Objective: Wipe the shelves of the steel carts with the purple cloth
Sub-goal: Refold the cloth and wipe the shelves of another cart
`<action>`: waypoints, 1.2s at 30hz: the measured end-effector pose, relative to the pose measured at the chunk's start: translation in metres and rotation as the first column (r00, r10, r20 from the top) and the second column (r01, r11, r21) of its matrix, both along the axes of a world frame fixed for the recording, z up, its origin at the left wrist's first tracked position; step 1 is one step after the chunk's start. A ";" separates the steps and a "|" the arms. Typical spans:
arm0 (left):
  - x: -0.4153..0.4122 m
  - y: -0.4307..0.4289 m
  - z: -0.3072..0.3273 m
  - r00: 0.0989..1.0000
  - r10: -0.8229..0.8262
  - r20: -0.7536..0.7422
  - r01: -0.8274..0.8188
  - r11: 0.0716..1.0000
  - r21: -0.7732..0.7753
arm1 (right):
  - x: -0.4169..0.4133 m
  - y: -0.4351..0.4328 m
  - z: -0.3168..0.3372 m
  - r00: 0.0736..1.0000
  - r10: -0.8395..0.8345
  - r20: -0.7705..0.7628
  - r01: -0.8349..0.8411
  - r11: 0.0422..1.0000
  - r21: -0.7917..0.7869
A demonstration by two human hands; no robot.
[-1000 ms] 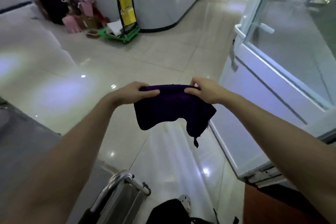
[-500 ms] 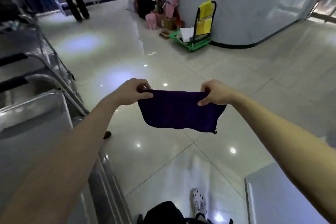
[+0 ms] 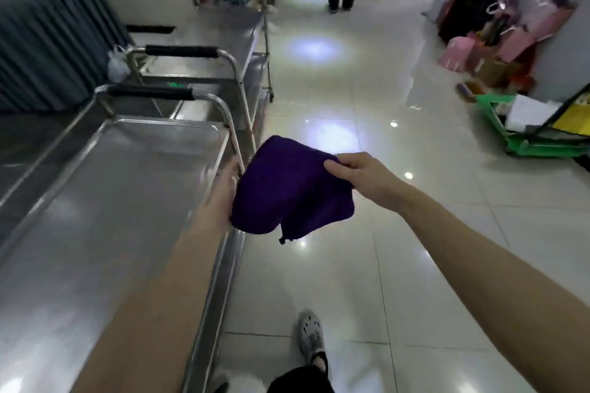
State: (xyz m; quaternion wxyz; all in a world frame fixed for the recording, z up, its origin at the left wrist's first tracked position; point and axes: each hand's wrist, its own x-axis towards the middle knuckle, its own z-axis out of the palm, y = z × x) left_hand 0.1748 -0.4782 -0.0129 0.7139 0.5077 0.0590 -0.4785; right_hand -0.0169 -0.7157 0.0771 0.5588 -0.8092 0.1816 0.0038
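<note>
Head view: right fingers (image 3: 335, 166) pinch the cloth (image 3: 293, 188), left hand (image 3: 223, 188) hold can't be told; next, wipe shelf (image 3: 111, 201) at 9 o'clock.

Open shelf top (image 3: 111, 201), handle bar (image 3: 150, 93) beyond

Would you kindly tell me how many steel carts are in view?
3. The nearest cart is at lower left, a second stands right behind it, a third farther back. The steel surface at far left may be another.
</note>
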 end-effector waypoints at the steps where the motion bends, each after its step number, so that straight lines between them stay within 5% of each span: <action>1: -0.013 0.002 -0.035 0.993 -0.044 -0.113 0.043 0.999 -0.013 | 0.022 -0.004 -0.005 1.000 0.006 -0.002 -0.006 1.000 0.019; 3: -0.034 0.000 -0.084 0.963 -0.085 -0.254 0.075 0.996 -0.050 | 0.063 -0.014 -0.021 0.999 0.011 -0.051 -0.011 1.000 0.006; 8: -0.011 -0.017 -0.104 0.912 0.251 -0.325 -0.331 0.917 -0.222 | 0.130 -0.035 -0.055 0.987 0.045 -0.152 -0.030 0.995 0.097; 13: 0.011 -0.015 -0.110 0.940 0.318 -0.123 -0.328 0.943 -0.062 | 0.195 -0.027 -0.072 0.958 0.207 -0.198 -0.120 0.918 0.378; 18: 0.011 0.010 -0.128 0.794 0.605 -0.062 -0.606 0.778 -0.165 | 0.247 -0.013 -0.106 0.931 0.279 -0.235 -0.210 0.936 0.282; 21: -0.001 0.021 -0.133 0.740 0.671 0.046 -0.669 0.741 -0.058 | 0.266 -0.006 -0.131 0.921 0.317 -0.225 -0.269 0.938 0.219; 24: -0.018 0.023 -0.127 0.558 0.809 0.187 -0.828 0.526 0.197 | 0.277 0.006 -0.162 0.877 0.433 -0.208 -0.409 0.900 0.148; 27: -0.046 0.027 -0.124 0.388 0.870 0.306 -0.908 0.302 0.291 | 0.276 0.026 -0.187 0.799 0.582 -0.151 -0.552 0.809 0.202; 30: -0.079 0.044 -0.128 0.466 0.749 0.471 -0.863 0.269 0.427 | 0.267 0.045 -0.212 0.721 0.683 -0.118 -0.650 0.726 0.224; 36: -0.134 0.077 -0.155 0.681 0.432 0.591 -0.690 0.111 0.715 | 0.227 0.093 -0.261 0.632 0.766 -0.116 -0.772 0.635 -0.009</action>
